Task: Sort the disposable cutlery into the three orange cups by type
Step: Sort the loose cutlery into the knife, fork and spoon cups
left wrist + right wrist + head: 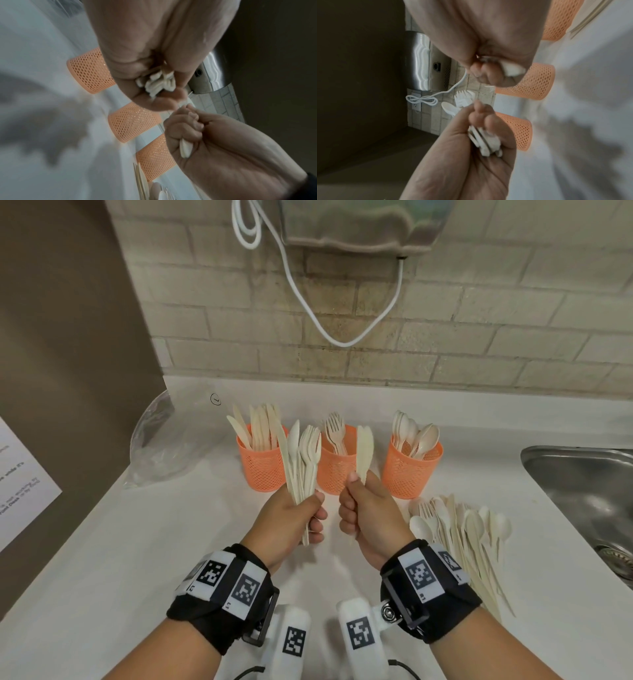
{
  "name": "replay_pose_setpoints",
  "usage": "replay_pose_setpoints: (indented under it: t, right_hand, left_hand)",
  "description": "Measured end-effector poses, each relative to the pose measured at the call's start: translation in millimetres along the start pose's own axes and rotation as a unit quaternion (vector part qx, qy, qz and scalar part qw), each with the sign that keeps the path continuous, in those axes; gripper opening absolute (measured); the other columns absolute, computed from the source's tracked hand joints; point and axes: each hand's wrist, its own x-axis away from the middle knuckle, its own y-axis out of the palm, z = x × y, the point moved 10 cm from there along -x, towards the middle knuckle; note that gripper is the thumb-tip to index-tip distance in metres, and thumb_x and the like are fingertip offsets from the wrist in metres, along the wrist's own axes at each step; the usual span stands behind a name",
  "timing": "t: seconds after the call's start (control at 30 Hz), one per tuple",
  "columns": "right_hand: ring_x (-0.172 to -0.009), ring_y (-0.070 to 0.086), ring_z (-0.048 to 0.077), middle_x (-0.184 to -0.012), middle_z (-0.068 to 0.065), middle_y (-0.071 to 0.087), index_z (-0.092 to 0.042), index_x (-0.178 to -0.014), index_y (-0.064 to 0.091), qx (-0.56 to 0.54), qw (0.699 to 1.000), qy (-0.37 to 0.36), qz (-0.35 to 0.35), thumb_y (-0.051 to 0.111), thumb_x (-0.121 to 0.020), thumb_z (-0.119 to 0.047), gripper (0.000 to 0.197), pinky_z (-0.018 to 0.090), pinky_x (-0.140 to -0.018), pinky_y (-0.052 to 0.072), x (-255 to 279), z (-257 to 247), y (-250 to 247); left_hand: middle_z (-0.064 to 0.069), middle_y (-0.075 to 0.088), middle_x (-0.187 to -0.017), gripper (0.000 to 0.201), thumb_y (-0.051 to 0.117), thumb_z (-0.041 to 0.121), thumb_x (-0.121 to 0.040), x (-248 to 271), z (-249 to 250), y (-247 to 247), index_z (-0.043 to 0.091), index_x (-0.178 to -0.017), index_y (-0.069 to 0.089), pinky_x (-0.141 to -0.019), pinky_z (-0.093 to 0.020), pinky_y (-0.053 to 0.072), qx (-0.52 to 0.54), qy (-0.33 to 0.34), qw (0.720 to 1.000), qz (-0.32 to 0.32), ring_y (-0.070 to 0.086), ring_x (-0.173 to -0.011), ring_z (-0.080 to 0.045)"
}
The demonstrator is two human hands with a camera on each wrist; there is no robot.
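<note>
Three orange mesh cups stand in a row on the white counter: the left cup [262, 463] holds knives, the middle cup [334, 470] forks, the right cup [409, 470] spoons. My left hand [298, 517] grips a mixed bundle of cutlery [303, 460] upright in front of the left and middle cups. My right hand [359, 508] pinches a single knife [364, 451] upright, in front of the middle cup. A loose pile of cutlery [462, 529] lies on the counter to the right of my hands.
A steel sink [582, 484] is sunk into the counter at the right. A clear plastic bag [164, 440] lies at the back left beside a brown wall panel. A white cable [308, 302] hangs down the brick wall.
</note>
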Motion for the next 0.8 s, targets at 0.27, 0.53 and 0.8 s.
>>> replay_pose_setpoints:
  t: [0.27,0.53,0.8]
  right_hand:
    - [-0.044,0.031,0.007,-0.057,-0.003,0.041,-0.013,-0.089,0.048,0.115,0.99,-0.054,-0.065,0.067,-0.088,-0.025,0.022,0.022,-0.042,0.026,2.9,-15.2,19.4]
    - [-0.061,0.05,-0.001,-0.087,-0.004,0.058,-0.015,-0.119,0.054,0.18,0.982,-0.017,-0.048,0.081,-0.072,-0.039,0.059,0.011,-0.049,0.034,-14.4,-5.2,21.4]
    - [-0.06,0.054,0.003,-0.072,-0.008,0.06,-0.019,-0.105,0.059,0.193,0.979,-0.027,-0.068,0.077,-0.077,-0.018,0.033,0.014,-0.045,0.036,-21.4,-29.1,28.3]
  left_hand:
    - [0.006,0.041,-0.059,0.024,0.052,0.035,-0.097,0.7,16.5,3.0,0.039,-0.117,0.063,-0.05,-0.026,0.038,-0.083,0.09,0.992,-0.017,0.038,-0.052,-0.01]
    - [0.012,0.059,-0.067,0.031,0.051,0.02,-0.096,4.9,22.7,9.1,0.033,-0.124,0.052,-0.053,-0.022,0.043,-0.175,0.125,0.977,0.001,0.049,-0.051,-0.005]
    - [0.003,0.062,-0.087,0.032,0.062,0.025,-0.091,7.8,8.0,7.8,0.017,-0.117,0.047,-0.056,-0.019,0.043,-0.249,0.046,0.967,-0.02,0.058,-0.063,-0.007]
